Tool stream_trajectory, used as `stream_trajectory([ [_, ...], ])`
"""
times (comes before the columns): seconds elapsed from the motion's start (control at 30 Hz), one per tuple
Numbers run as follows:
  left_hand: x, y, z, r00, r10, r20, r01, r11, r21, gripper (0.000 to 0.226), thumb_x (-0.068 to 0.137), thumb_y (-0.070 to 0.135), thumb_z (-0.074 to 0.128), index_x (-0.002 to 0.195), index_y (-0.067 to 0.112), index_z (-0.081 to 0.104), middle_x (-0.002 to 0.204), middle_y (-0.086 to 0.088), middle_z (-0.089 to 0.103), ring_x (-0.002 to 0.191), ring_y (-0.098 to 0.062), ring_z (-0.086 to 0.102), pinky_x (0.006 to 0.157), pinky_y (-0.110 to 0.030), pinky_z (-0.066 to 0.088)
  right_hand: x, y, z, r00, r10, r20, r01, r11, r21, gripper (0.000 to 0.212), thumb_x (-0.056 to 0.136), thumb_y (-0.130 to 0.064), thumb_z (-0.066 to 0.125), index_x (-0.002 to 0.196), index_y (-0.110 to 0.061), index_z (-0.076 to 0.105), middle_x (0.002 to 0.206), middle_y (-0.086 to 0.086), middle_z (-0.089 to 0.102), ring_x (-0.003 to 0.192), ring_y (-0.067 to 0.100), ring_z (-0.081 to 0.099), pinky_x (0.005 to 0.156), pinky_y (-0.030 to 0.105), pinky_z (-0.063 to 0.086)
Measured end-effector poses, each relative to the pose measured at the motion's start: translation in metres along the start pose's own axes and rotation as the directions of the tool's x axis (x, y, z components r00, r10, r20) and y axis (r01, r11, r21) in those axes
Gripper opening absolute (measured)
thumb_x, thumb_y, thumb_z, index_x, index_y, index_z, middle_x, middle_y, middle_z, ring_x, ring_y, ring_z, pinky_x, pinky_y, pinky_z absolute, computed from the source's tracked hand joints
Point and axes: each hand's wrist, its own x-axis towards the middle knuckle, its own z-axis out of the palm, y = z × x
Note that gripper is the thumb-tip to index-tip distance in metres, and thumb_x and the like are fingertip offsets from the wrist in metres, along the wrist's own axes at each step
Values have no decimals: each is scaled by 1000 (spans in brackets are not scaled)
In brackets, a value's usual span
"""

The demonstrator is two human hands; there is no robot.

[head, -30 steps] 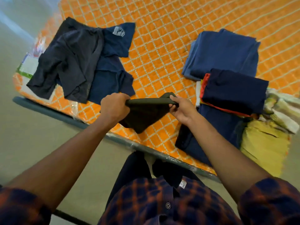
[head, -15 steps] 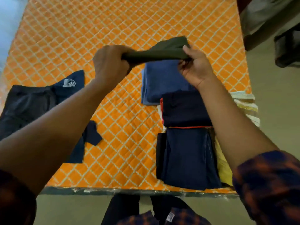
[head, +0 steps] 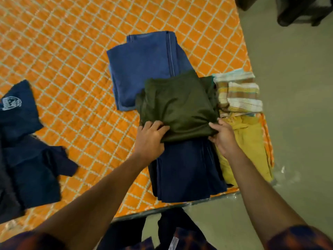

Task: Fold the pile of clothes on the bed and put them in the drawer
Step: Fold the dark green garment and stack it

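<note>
Right at the bed's near edge, both arms reach in and there it goes: the green garment [head: 178, 105], held up in the air between the hands a moment ago, is now down flat. The left hand [head: 151, 139] has its fingers curled on the near left corner, and the right hand [head: 223, 138] pinches the near right corner. It lies on the row of folded things, overlapping the navy piece [head: 187, 170] nearest us, with the yellow one [head: 252, 141] just beside and the striped cloth [head: 239, 92] behind that. Farther back the blue piece [head: 142, 69] peeks out from under it. So that's one more folded, I'd say. Off to the left, dark shirts [head: 30, 150] are sprawled unfolded on the orange bed [head: 72, 51]. No drawer in view yet.
</note>
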Motion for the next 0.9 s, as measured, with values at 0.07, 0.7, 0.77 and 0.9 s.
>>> stream_trajectory([
  [0.07,9,-5,-6,999,43,-4,-43,998,-55,64,65,46,62,124,22,66,119,-4,61,101,-31,56,81,-42,48,8,2,-1,1000,-17,-12,16,999,-32,30,91,-1,58,111,-23,65,103,-4,72,96,19,64,70,30,47],
  [0.7,26,-78,-124,804,-314,-505,118,916,-383,63,68,-1,48,125,19,68,120,-4,71,111,-26,60,95,-29,42,-17,-123,140,859,-416,299,404,909,105,20,101,-9,56,113,-20,68,105,0,75,102,20,71,90,43,56],
  [0.77,13,-106,-146,773,-328,-543,130,919,-371,65,67,1,46,125,18,68,121,-5,71,113,-27,62,97,-29,42,-28,-132,177,835,-394,385,380,918,114,23,102,-13,56,124,-18,64,114,3,72,108,25,69,82,41,56],
  [0.9,-42,-150,-158,718,-336,-610,196,938,-286,61,72,-2,47,127,15,68,123,-8,70,115,-29,60,101,-29,39,-55,-106,229,790,-351,502,381,923,45,28,104,-13,53,130,-22,58,100,-1,70,82,11,66,54,23,46],
])
